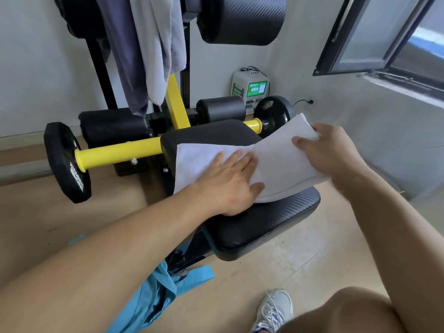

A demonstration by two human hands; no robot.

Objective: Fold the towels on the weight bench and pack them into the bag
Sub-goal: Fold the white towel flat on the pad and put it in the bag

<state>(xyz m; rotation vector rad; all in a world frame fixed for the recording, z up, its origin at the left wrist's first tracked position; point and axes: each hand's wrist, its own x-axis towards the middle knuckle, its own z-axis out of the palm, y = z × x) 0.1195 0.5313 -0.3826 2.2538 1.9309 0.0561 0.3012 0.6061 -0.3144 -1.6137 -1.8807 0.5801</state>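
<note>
At about 6 o'clock in the head view, nearest the camera, a knee and a white laced shoe [274, 308] stand on the pale floor, and at 7 o'clock a blue fabric bag [153, 294] with loose straps lies crumpled against the foot of the bench. Just beyond, the black padded seat of the weight bench [259, 222] fills the centre. On it lies a white towel [278, 164], its left part flat on the pad and its right end lifted clear of it. The left hand [230, 181] rests palm down on the towel's near left part, fingers straight and spread. The right hand [329, 152], at 3 o'clock from it, grips the raised right edge, thumb on top and fingers curled under. Farther off, toward 12 o'clock, a yellow bar [117, 155] carries black weight plates, and grey towels [153, 49] hang from the upright frame near the wall.
</note>
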